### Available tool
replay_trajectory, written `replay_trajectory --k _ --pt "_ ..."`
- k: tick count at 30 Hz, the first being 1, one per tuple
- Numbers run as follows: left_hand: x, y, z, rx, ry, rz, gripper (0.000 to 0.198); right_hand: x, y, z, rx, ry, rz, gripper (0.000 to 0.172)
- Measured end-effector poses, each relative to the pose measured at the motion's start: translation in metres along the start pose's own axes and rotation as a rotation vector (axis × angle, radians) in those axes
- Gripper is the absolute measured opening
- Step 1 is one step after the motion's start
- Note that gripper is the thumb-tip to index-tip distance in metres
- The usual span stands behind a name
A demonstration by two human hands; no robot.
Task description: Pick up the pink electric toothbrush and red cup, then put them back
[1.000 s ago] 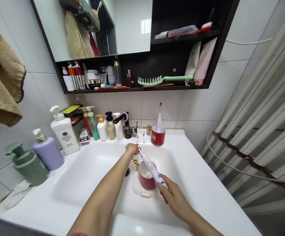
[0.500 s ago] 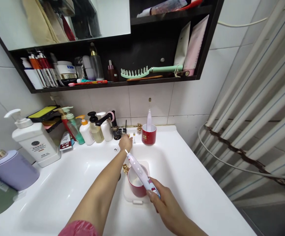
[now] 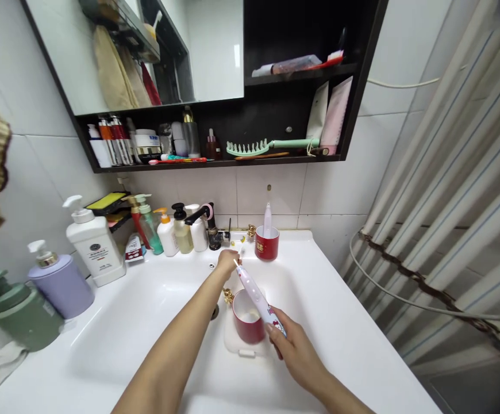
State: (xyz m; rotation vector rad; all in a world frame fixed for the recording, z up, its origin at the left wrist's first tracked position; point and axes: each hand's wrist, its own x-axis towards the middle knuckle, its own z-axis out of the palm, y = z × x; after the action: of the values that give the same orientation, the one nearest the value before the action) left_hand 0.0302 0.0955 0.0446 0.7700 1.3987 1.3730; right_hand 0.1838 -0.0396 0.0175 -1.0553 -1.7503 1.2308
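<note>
My right hand [image 3: 295, 351] is wrapped round the lower end of a white and pink electric toothbrush handle [image 3: 256, 296]. The handle slants up and left over a red cup [image 3: 246, 328]. That cup stands on a small white tray [image 3: 233, 346] in the white sink [image 3: 146, 310]. The handle's thin bare tip ends right at my left hand [image 3: 227, 261]. This hand reaches across the basin with its fingers pinched together beside a small white piece by the black faucet [image 3: 202, 217]. What the fingers hold is too small to make out.
A second red cup [image 3: 266, 246] with a toothbrush stands at the sink's back edge. Pump bottles [image 3: 168, 233] line the back; larger white [image 3: 95, 247], purple [image 3: 60, 284] and green [image 3: 15, 310] ones stand left. A dark shelf [image 3: 215, 162] hangs above and a striped curtain [image 3: 457, 190] to the right.
My left hand went to the back edge near the faucet, then came back a little to the toothbrush tip. The view swung down and back up. My right hand kept the handle over the cup.
</note>
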Motion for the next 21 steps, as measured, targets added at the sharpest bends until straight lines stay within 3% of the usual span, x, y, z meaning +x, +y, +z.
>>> replay_trajectory --k 5,9,15,21 --pt "-0.051 0.007 -0.038 -0.261 -0.108 -0.064 0.016 -0.012 -0.006 0.012 0.032 -0.084 0.115 0.036" --pt "-0.079 0.008 -0.057 -0.382 -0.156 -0.099 0.015 -0.024 -0.015 0.023 0.01 -0.083 0.124 0.038" --pt "-0.101 0.005 -0.062 -0.506 -0.106 -0.166 0.007 -0.039 -0.02 0.033 0.001 -0.053 0.151 0.04" --pt "-0.111 0.002 -0.061 -0.49 -0.062 -0.127 0.008 -0.046 -0.019 0.037 -0.013 -0.033 0.159 0.039"
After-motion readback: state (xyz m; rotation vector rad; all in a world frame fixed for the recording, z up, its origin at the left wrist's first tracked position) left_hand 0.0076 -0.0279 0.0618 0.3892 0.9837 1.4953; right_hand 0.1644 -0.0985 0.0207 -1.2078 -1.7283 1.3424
